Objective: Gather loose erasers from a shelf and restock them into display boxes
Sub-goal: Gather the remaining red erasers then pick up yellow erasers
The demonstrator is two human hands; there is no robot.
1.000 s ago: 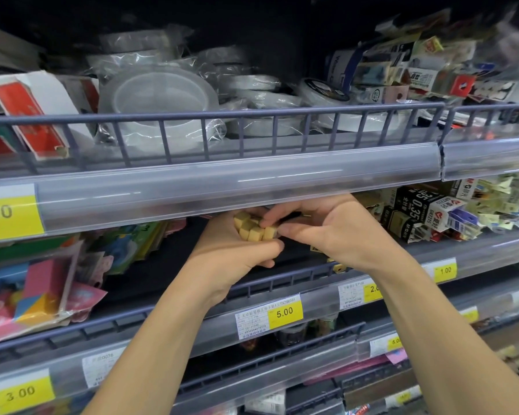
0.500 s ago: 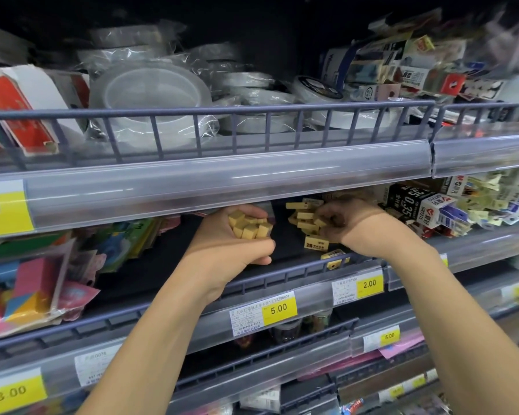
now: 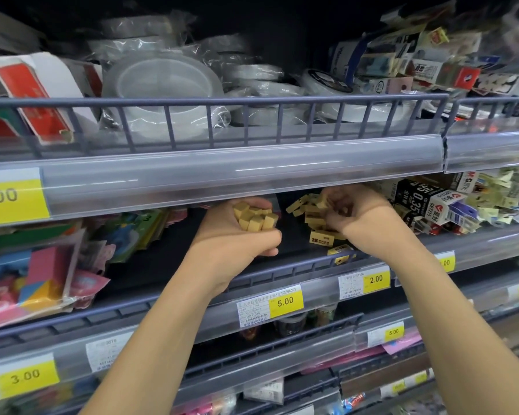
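Left hand is cupped palm-up, fingers curled round a stack of small tan block erasers — it reads as the collecting bin, held level so nothing slides off. Right hand is down in the loose pile of tan sleeved erasers on the dark grey shelf deck, fingers bent into the heap and seemingly pinching one or two; exactly how many, I cannot tell, the knuckles cover them. The pile sits at three o'clock from the cupped hand, just beside it, so each transfer should be a short hop.

Now the room. Overhead, at twelve o'clock, the clear plastic price-rail strip of the upper shelf hangs low over both hands — any lift has to come outward first. At six o'clock, the low grey front fence guards the edge; a couple of yellow-labelled erasers lie right against it and could tip over if nudged. At nine o'clock the deck is open and dark before the colourful flat packets. At three o'clock, black-and-white lead-refill boxes crowd near the right wrist. No display box shows here yet; judging by this, gathering is still under way.
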